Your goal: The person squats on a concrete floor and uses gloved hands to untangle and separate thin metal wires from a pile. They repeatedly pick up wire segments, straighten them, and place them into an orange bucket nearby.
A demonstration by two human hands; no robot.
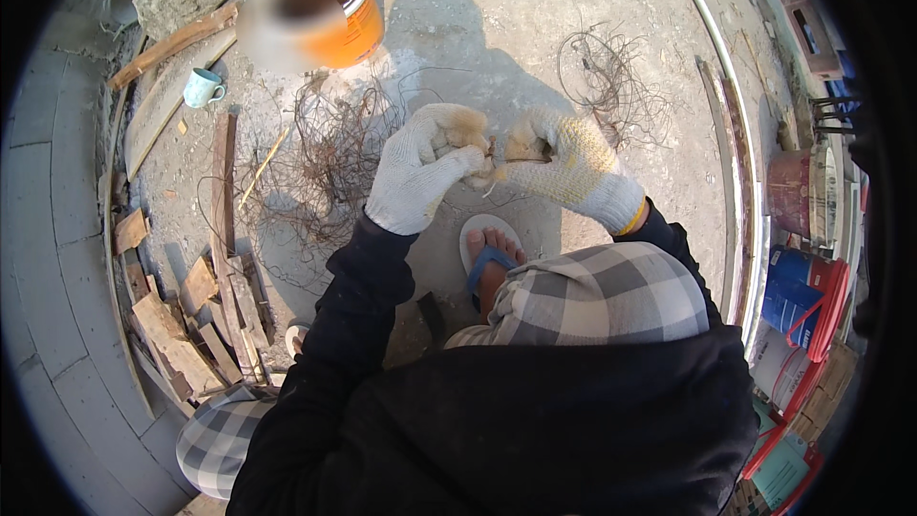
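Both my hands wear whitish knit gloves with yellowish, soiled fingertips. They are close together over the ground in front of me. My left hand (420, 167) is closed, its thumb and fingers pinching a short piece of thin rusty wire (491, 151). A small gap away, my right hand (578, 167) pinches with thumb and forefinger at the same wire; its far end is hidden in the glove. Left of my hands lies a big tangle of rusty wire (330, 148), and a looser wire coil (611, 72) rests on the concrete beyond my right hand.
An orange bucket (358, 33) stands ahead, with a light blue mug (202, 88) to its left. Wood scraps (172, 339) and a long dark plank (223, 186) lie at left. A white pipe (707, 14) runs along the right, beside several buckets (798, 296).
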